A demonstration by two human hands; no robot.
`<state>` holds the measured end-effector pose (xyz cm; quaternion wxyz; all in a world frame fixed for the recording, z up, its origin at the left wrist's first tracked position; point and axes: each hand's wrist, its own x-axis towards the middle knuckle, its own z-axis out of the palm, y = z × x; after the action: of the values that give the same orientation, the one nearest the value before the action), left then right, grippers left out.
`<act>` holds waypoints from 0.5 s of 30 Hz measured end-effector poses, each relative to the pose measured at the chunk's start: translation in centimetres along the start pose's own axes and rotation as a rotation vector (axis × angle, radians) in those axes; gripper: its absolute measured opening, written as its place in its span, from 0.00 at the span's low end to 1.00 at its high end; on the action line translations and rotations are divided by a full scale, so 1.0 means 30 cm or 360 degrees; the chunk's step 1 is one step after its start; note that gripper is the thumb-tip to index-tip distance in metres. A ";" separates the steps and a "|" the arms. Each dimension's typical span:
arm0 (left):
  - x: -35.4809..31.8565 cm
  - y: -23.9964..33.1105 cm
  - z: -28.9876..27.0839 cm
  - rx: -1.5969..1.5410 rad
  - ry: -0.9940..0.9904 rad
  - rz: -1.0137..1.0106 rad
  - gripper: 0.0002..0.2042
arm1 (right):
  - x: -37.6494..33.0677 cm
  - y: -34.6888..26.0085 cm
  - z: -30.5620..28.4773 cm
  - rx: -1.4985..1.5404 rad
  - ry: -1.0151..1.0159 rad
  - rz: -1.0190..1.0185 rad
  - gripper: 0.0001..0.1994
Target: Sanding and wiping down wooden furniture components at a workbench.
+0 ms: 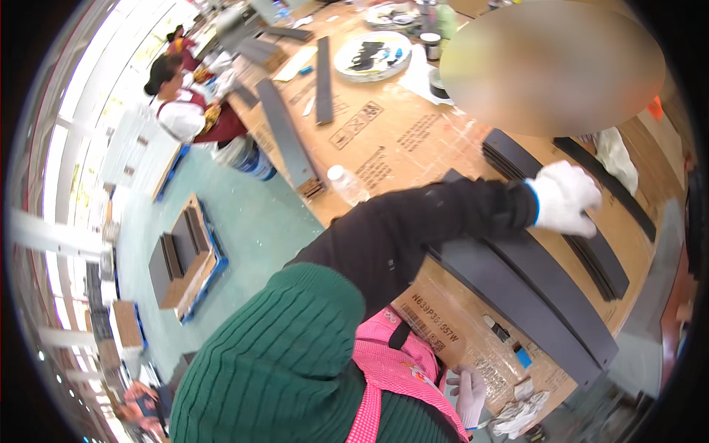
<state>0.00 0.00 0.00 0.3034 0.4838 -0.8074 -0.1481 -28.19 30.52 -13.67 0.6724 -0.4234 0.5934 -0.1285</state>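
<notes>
My left hand, in a white glove with a blue cuff, reaches across over a stack of dark grey boards. Its fingers bend down but stand apart, with nothing visible between them; whether they touch the boards cannot be told. Two wider dark grey boards with curved edges lie nearer to me, partly under my black sleeve. Low by my pink apron, my right hand is gloved too, its fingers loosely spread near the cardboard-covered table edge.
A white paint-smeared tub lid, a clear bottle and narrow dark boards lie on the table. A crumpled cloth is near my right hand. Another person stands at the left edge. Loaded pallets sit on the floor.
</notes>
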 end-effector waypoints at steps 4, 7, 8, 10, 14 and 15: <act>-0.309 0.277 -0.172 -0.0553 0.0493 0.0267 0.12 | 0.087 -0.046 0.000 -0.0431 -0.0198 -0.0122 0.16; -0.548 0.432 -0.267 -0.0665 0.0603 0.0547 0.12 | 0.130 -0.078 -0.010 -0.1004 -0.0271 -0.0226 0.15; -0.624 0.476 -0.299 -0.0703 0.0640 0.0587 0.12 | 0.136 -0.087 0.003 -0.1001 -0.0287 -0.0318 0.16; -0.719 0.566 -0.337 -0.0815 0.0764 0.0611 0.13 | 0.164 -0.128 0.037 -0.0994 -0.0315 -0.0512 0.16; -0.775 0.729 -0.353 -0.1616 0.0918 0.0800 0.31 | 0.188 -0.180 0.098 -0.1122 -0.0397 -0.0675 0.16; -0.794 0.712 -0.378 -0.1503 0.0766 0.0854 0.29 | 0.187 -0.181 0.112 -0.1142 -0.0437 -0.0733 0.16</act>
<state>0.69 31.80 11.88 0.6871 0.0954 -0.6567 -0.2957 -21.88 24.84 -13.82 0.5095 -0.7639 0.3960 -0.0035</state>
